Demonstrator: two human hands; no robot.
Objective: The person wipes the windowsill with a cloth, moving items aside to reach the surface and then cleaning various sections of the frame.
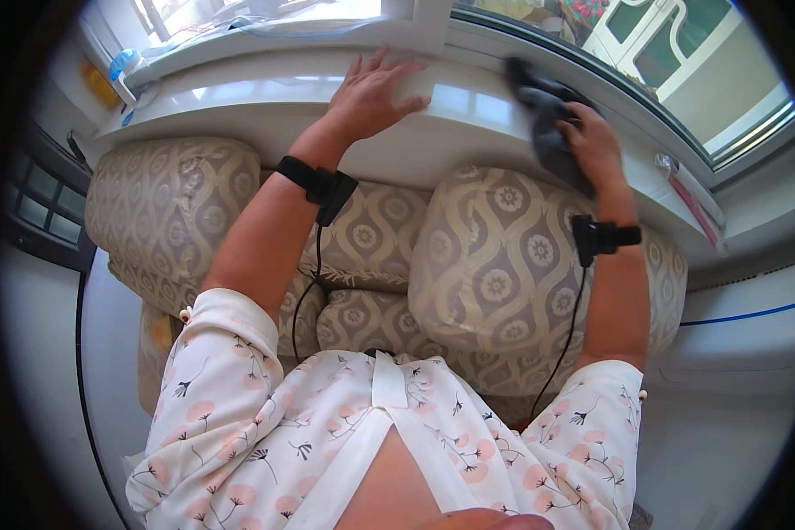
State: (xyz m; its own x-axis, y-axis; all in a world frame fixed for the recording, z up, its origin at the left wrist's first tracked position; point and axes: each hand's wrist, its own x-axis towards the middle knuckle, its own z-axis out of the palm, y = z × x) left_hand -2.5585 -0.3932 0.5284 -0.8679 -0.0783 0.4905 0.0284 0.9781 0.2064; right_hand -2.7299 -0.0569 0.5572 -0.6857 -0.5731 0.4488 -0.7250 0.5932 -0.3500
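My right hand grips a dark grey cloth, which hangs in loose folds over the front part of the white windowsill. The cloth's upper end is blurred and lies near the window frame. To the left, my left hand is spread with its fingers apart over the sill and holds nothing; whether its palm touches the surface I cannot tell. Each wrist wears a black strap with a small device and a cable.
Patterned sofa cushions stand below the sill. At the sill's left end is a bottle with a blue cap; at its right end lies a plastic-wrapped item. A window frame runs behind the sill. A dark grid-paned frame is far left.
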